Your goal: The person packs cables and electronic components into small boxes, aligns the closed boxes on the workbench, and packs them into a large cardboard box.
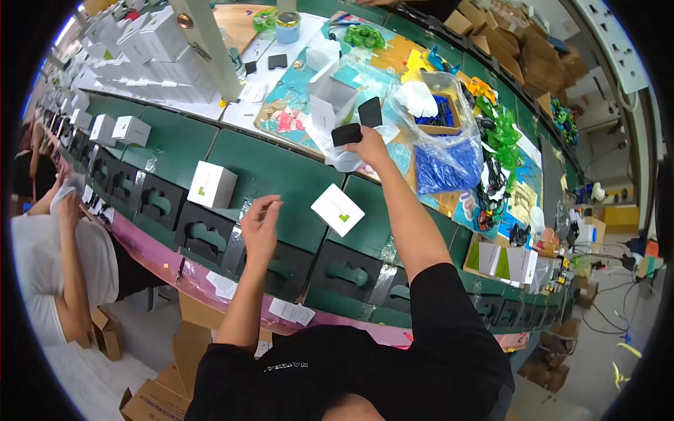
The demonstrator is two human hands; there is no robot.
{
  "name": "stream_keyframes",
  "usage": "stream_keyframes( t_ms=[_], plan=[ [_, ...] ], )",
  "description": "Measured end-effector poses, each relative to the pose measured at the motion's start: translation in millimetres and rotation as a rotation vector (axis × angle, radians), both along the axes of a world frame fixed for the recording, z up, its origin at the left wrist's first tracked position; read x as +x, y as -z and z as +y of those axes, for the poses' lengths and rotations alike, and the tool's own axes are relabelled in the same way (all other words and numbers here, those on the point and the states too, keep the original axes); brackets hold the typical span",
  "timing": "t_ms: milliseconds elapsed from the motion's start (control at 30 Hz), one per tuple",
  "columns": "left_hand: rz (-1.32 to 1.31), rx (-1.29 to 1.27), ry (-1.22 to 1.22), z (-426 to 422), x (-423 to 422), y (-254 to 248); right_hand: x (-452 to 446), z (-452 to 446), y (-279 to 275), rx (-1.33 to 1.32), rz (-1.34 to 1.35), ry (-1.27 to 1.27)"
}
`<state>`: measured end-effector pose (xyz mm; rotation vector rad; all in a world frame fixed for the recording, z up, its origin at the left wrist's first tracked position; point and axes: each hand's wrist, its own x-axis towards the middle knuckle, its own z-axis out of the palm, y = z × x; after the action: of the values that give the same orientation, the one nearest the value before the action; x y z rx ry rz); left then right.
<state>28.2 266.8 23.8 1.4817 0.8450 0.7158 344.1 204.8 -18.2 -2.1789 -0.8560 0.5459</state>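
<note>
My right hand [368,149] reaches forward over the far table, its fingers closed on a small black flat piece [344,135]. A second black flat piece [370,111] is just beyond it; whether it is held too I cannot tell. An open white box [333,96] and crumpled plastic lie close by. My left hand [260,226] hovers above the green belt [293,184], fingers loosely bent and apart, with nothing visible in them. Between my arms is a white box with a green mark [338,210]. Farther left sits another white box [212,184].
Black foam trays [205,235] line the belt's near side. White boxes are stacked [161,63] beside a post [210,45] at far left. A plastic bag with blue packets [449,165] and green parts [502,133] lie right. A person in white [67,259] is at left.
</note>
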Motion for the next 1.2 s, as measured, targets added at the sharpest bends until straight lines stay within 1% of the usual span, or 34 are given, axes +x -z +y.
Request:
stream_keyframes(
  t_ms=[67,133,167,200,233,300,333,367,400,433,467,500,567,633,667,700,733,767,833,867,900,967,1000,1033,1100,1167,1200],
  plan=[
    [-0.088,-0.139,-0.061,6,-9,5,-11,-8,-8,-0.047,-0.011,-0.030],
    [-0.088,-0.169,-0.058,5,-10,-3,-29,-30,-25,-0.022,-0.024,-0.042],
    [-0.088,-0.188,-0.045,5,-9,-9,-39,-44,-31,0.016,-0.035,-0.043],
    [-0.082,-0.196,0.009,1,-7,-15,-51,-59,-36,0.129,-0.044,-0.014],
    [-0.081,-0.186,0.000,-5,-2,-23,-65,-75,-40,0.243,-0.055,0.018],
    [-0.161,-0.324,0.127,-22,12,-40,-105,-104,-85,0.272,-0.131,0.051],
    [-0.184,-0.397,0.184,-31,17,-47,-124,-116,-105,0.280,-0.127,0.050],
    [-0.206,-0.469,0.246,-40,23,-54,-141,-128,-122,0.443,-0.302,-0.010],
    [-0.197,-0.464,0.252,-48,26,-63,-156,-138,-133,0.601,-0.476,-0.063],
    [-0.339,-0.744,0.348,-57,28,-74,-168,-146,-140,0.602,-0.472,-0.049],
    [-0.481,-1.026,0.442,-67,29,-83,-179,-155,-146,0.627,-0.534,-0.080],
    [-0.470,-1.027,0.454,-77,30,-90,-188,-163,-149,0.650,-0.598,-0.112],
    [-0.619,-1.283,0.597,-93,31,-100,-198,-174,-149,0.665,-0.639,-0.114],
    [-0.594,-1.300,0.621,-101,30,-84,-208,-185,-152,0.574,-0.684,-0.177],
    [-0.523,-1.177,0.552,-104,29,-82,-214,-193,-153,0.462,-0.724,-0.169],
    [-0.455,-1.050,0.483,-107,27,-84,-222,-198,-160,0.459,-0.726,-0.162],
    [-0.457,-1.011,0.396,-110,23,-90,-231,-202,-171,0.445,-0.732,-0.199],
    [-0.457,-1.008,0.406,-112,20,-91,-238,-205,-177,0.432,-0.743,-0.237],
    [-0.445,-0.818,0.259,-117,17,-96,-249,-209,-177,0.379,-0.785,-0.215],
    [-0.417,-0.749,0.223,-120,14,-99,-254,-210,-178,0.325,-0.821,-0.185],
    [-0.413,-0.752,0.244,-126,11,-108,-256,-210,-180,0.272,-0.858,-0.156],
    [-0.452,-0.863,0.365,-136,1,-123,-251,-210,-179,0.298,-0.854,-0.126],
    [-0.396,-1.076,0.447,-141,-4,-106,-248,-210,-173,0.335,-0.907,-0.103],
    [-0.492,-1.330,0.535,-155,-7,-102,-246,-210,-164,0.376,-0.957,-0.085],
    [-0.264,-0.825,0.825,-179,-22,-106,-244,-213,-152,0.419,-0.976,-0.062],
    [-0.261,-0.581,1.017,-183,-36,-122,-241,-214,-154,0.532,-0.903,0.099],
    [-0.239,-0.559,1.085,-177,-44,-133,-241,-217,-157,0.580,-0.875,0.138]
  ],
)
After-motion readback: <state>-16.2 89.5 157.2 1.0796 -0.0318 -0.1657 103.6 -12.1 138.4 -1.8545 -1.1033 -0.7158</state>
